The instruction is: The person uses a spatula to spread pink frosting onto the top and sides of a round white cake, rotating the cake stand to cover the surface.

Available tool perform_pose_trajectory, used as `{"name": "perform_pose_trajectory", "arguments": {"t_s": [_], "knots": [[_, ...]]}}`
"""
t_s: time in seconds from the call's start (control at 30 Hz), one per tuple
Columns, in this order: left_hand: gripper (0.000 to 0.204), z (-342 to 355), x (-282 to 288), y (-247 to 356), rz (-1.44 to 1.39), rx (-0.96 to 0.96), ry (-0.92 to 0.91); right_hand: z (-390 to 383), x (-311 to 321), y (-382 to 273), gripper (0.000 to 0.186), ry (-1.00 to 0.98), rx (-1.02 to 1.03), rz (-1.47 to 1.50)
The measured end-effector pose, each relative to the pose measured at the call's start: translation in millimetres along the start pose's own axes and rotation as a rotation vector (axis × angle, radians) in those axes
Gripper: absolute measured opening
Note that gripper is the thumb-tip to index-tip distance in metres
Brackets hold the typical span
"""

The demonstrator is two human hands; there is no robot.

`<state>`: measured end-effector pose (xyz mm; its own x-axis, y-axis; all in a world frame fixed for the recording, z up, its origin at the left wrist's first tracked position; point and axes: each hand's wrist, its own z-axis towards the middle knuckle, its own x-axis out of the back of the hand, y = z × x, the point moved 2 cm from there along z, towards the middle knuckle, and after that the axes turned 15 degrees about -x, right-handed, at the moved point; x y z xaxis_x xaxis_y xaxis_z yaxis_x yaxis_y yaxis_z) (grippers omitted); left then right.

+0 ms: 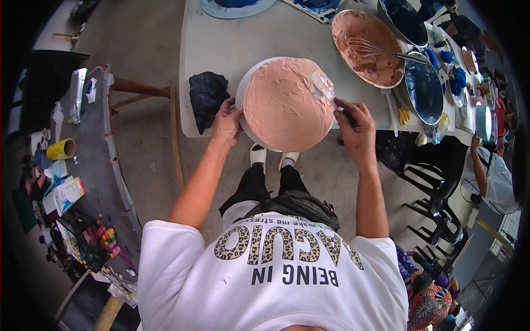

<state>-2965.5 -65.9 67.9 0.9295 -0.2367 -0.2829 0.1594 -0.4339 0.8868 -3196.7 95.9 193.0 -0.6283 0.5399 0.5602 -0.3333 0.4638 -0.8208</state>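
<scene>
Over the worktop's (221, 44) near edge, left hand (227, 123) grasps pink-coated disc (287, 110); right hand (356, 126) holds white spreader (321, 86), best kept nearly flat.

Upside-down lettering (289, 245), black and leopard-patterned, on white T-shirt (182, 276)

The right hand (356, 124) hides the grip of the white scraper (321, 85), and how far the left hand's (227, 122) fingers reach beneath the round board (246, 79) cannot be told. Beyond the left hand, the upper edge cuts off a blue-smeared plate (225, 12); well to its left, small bright things (105, 238) are too tiny to identify.
</scene>
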Motion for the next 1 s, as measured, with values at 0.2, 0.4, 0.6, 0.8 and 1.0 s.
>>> {"name": "perform_pose_trajectory", "arguments": {"t_s": [0.2,0.4,0.6,0.8,1.0], "knots": [[0.037,-17.9,-14.2,-19.4,-0.120,0.018,0.085,1.5,-34.3,-9.9,0.026,-0.007,-0.197,0.116],[0.037,-25.8,-18.8,-28.6,-0.214,-0.031,0.106,8.0,-49.5,-30.4,0.024,0.027,-0.181,0.104],[0.038,-27.2,-16.3,-31.1,-0.232,-0.039,0.104,20.6,-54.5,-40.1,0.023,0.081,-0.021,-0.067],[0.038,-29.3,-17.0,-26.3,-0.177,-0.005,0.094,13.4,-56.2,-48.4,0.023,0.035,0.003,-0.091],[0.036,-27.2,-17.3,-20.2,-0.205,-0.026,0.072,-16.9,-47.3,-62.7,0.022,-0.087,0.061,-0.117]]}}
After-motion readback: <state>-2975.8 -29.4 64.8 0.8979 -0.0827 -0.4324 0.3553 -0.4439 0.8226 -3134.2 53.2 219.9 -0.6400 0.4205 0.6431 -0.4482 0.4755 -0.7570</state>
